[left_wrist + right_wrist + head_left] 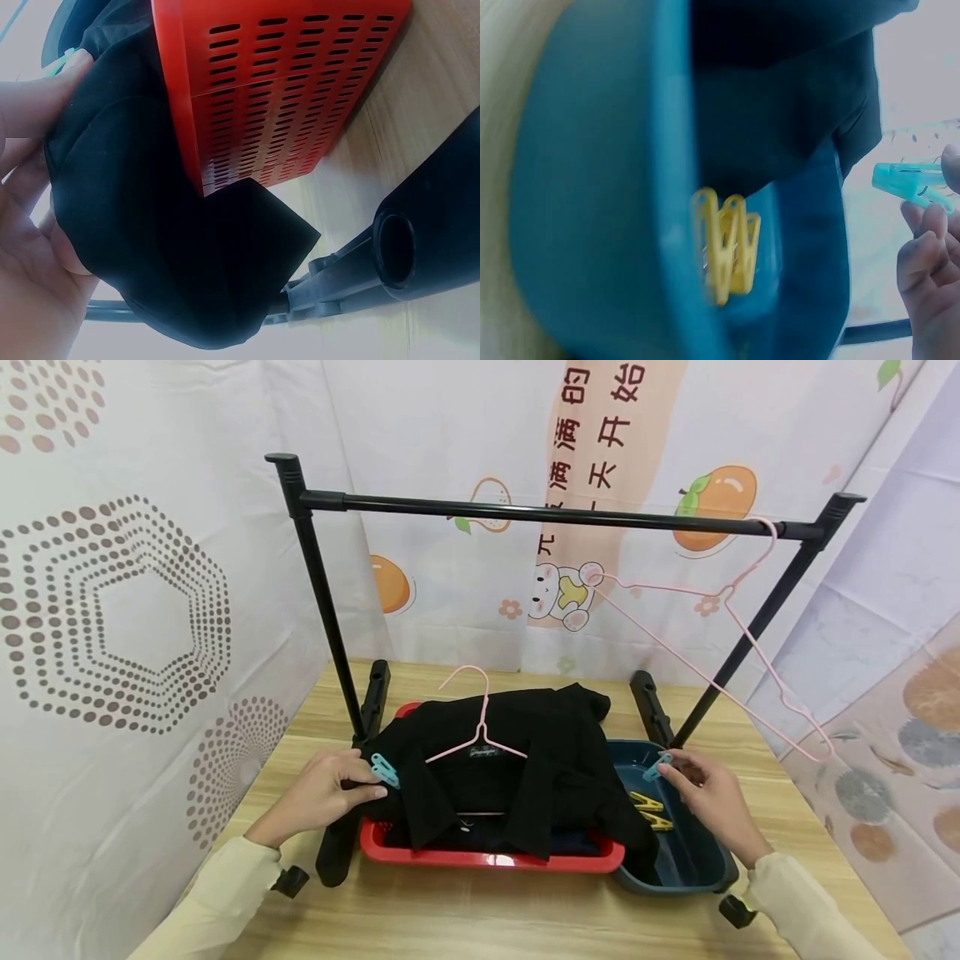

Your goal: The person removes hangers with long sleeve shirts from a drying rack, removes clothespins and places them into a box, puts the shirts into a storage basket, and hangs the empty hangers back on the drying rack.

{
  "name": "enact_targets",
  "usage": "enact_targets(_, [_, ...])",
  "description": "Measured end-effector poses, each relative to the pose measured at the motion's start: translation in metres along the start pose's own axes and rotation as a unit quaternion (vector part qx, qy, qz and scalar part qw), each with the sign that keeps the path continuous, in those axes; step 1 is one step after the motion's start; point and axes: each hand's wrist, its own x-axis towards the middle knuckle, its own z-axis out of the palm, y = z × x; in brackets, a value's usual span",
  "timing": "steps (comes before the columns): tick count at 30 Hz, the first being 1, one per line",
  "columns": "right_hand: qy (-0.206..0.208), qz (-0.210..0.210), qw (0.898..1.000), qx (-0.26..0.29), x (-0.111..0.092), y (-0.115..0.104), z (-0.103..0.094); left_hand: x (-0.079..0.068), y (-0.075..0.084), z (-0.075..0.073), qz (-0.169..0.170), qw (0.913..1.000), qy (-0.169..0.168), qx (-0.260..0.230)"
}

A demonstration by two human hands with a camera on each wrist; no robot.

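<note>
A black shirt (577,752) with a neck label lies spread over a red basket (495,860), a pink hanger (482,731) inside its neck opening. At the shirt's left shoulder, my left hand (326,793) pinches the cloth between thumb and fingers. A light blue clothespin (385,771) sits there beside the thumb; whether it bites the cloth is unclear. My right hand (708,797) pinches another light blue clothespin (909,180) above the dark blue basin (693,852). Yellow clothespins (731,244) lie in that basin, and a black sleeve hangs into it.
A black rack with a horizontal bar (540,513) stands over the basket, its feet on the wooden table (525,918). A second pink hanger (726,593) hangs near the bar's right end. Printed curtains (435,427) enclose the back and sides.
</note>
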Motion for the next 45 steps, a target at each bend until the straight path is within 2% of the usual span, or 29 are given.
enact_targets(8, [-0.017, 0.019, 0.999, -0.047, -0.005, 0.009, -0.005, 0.0, -0.002, 0.005, 0.015, 0.9999, 0.004, -0.001])
enact_targets(15, [-0.027, -0.024, 0.993, -0.109, -0.001, 0.013, 0.0, 0.002, -0.002, 0.0, 0.019, 0.9997, 0.01, 0.005])
enact_targets(22, [-0.042, -0.051, 0.986, -0.151, 0.001, 0.016, 0.001, 0.012, -0.003, -0.003, 0.035, 0.9993, 0.006, -0.007])
enact_targets(26, [-0.062, -0.063, 0.982, -0.166, 0.002, 0.017, 0.003, 0.01, -0.003, 0.0, 0.045, 0.9989, 0.011, -0.008])
enact_targets(32, [-0.089, -0.087, 0.971, -0.204, 0.005, 0.015, 0.007, 0.0, -0.004, 0.003, 0.04, 0.999, 0.019, -0.001])
enact_targets(39, [-0.134, -0.092, 0.952, -0.258, 0.005, 0.011, 0.011, 0.0, -0.005, 0.004, 0.037, 0.999, 0.023, -0.012])
enact_targets(45, [-0.158, -0.087, 0.946, -0.269, 0.002, 0.008, 0.012, -0.001, -0.006, 0.004, 0.045, 0.9983, 0.026, -0.027])
